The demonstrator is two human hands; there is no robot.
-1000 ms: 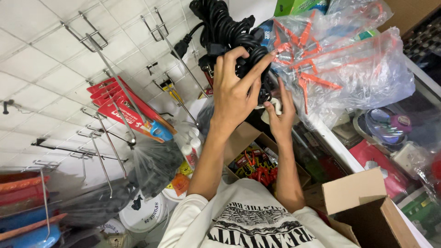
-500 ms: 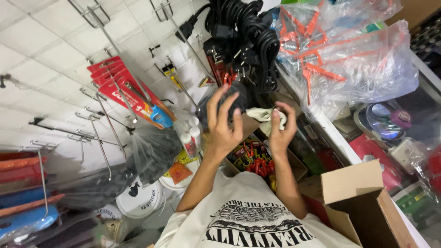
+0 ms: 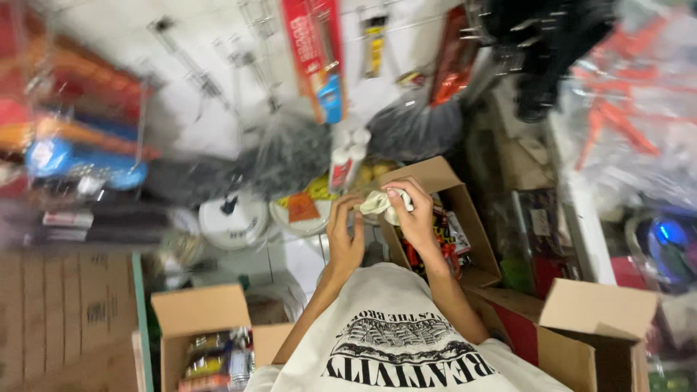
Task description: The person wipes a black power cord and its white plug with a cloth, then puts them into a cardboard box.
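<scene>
Both hands are meeting at centre frame: right hand (image 3: 415,218) is closing its fingers around a crumpled pale cloth (image 3: 377,202), left hand (image 3: 345,236) is pinching its edge, above an open cardboard box (image 3: 465,218). Handling step seems underway; steady grip is needed.

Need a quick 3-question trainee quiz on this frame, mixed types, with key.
1. True or false: both hands are raised to the black cable bundle hanging above.
2. What do the hands hold? A) a red package B) a crumpled pale cloth C) a white lid
3. Fill in: right below the hands sits an open ___ box with colourful items inside.

Key: 1 false; 2 B; 3 cardboard.
</scene>
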